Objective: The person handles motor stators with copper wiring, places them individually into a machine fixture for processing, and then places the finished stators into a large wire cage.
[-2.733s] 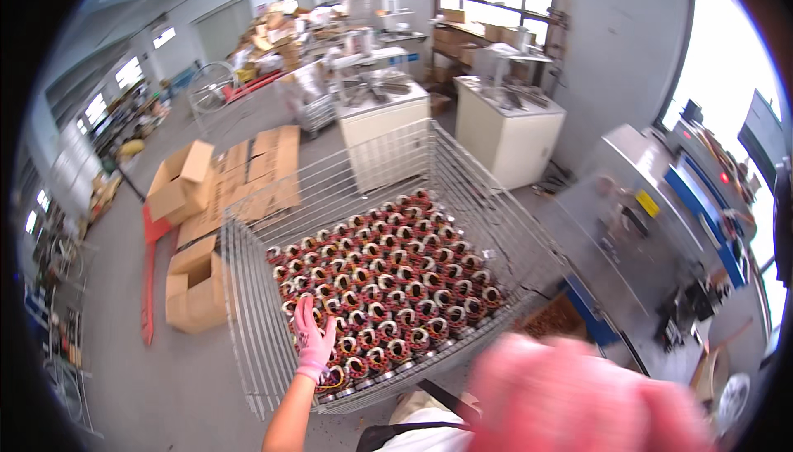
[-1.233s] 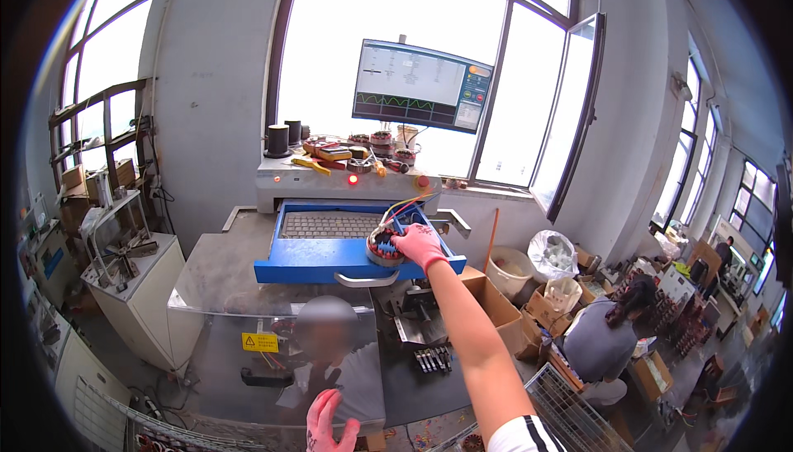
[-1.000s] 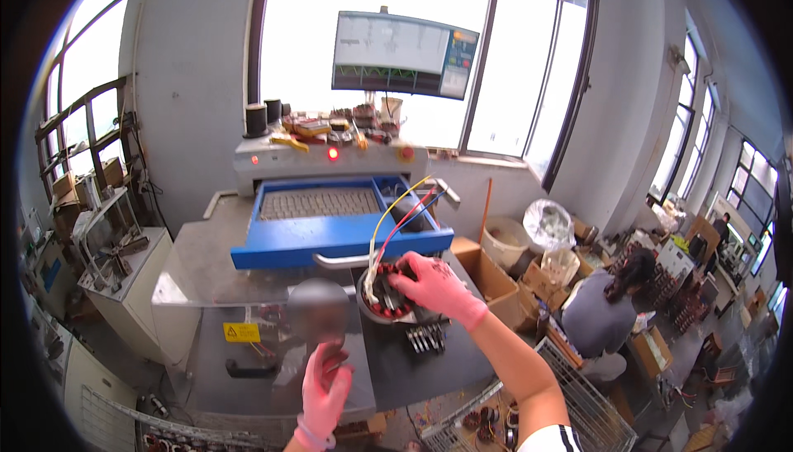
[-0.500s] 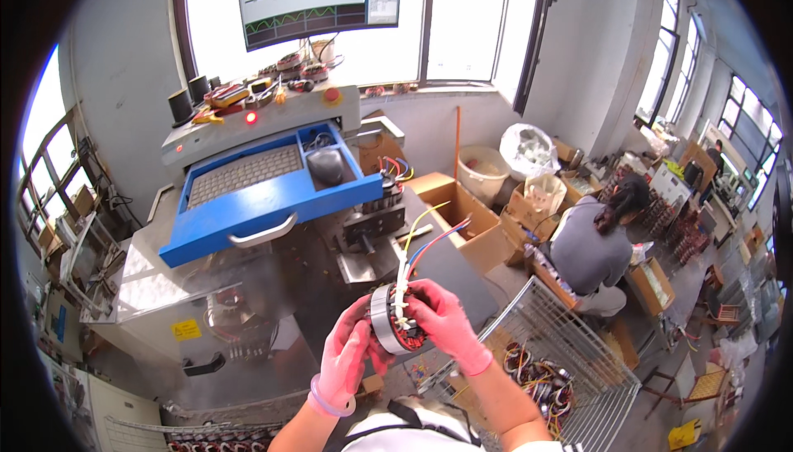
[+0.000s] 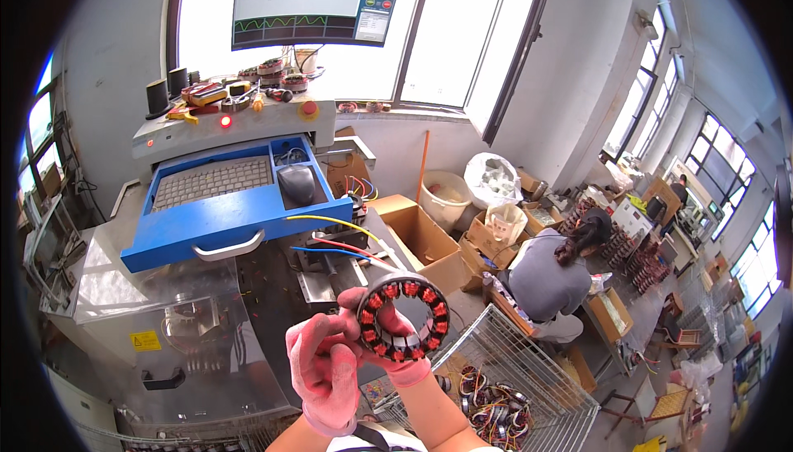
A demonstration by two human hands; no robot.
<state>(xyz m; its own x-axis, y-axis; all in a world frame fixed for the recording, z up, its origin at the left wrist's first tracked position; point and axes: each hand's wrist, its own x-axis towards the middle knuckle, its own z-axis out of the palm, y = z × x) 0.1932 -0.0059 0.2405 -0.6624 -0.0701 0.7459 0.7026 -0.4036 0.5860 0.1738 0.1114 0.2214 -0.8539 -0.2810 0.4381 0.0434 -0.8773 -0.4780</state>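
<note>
A ring-shaped motor stator (image 5: 438, 320) with red copper windings and a grey metal rim is held up, its open ring facing me. My right hand (image 5: 405, 368), in a pink-stained glove, grips it from behind and below. Yellow, red and blue lead wires (image 5: 355, 249) run from behind its top toward the left. Close beside the ring's left edge is my left hand (image 5: 324, 369), also gloved, with fingers curled together. Whatever those fingers pinch, if anything, is hidden.
Ahead on the left is a machine with a blue keyboard drawer (image 5: 223, 233) and a monitor (image 5: 318, 6) above. A wire basket (image 5: 545, 369) of stators stands at lower right. Beyond are an open cardboard box (image 5: 421, 237) and a seated co-worker (image 5: 545, 274).
The stator has turned from edge-on to ring-face toward me, and its wires swung from pointing up to pointing left. My left hand has come off its rim. The view has shifted rightward.
</note>
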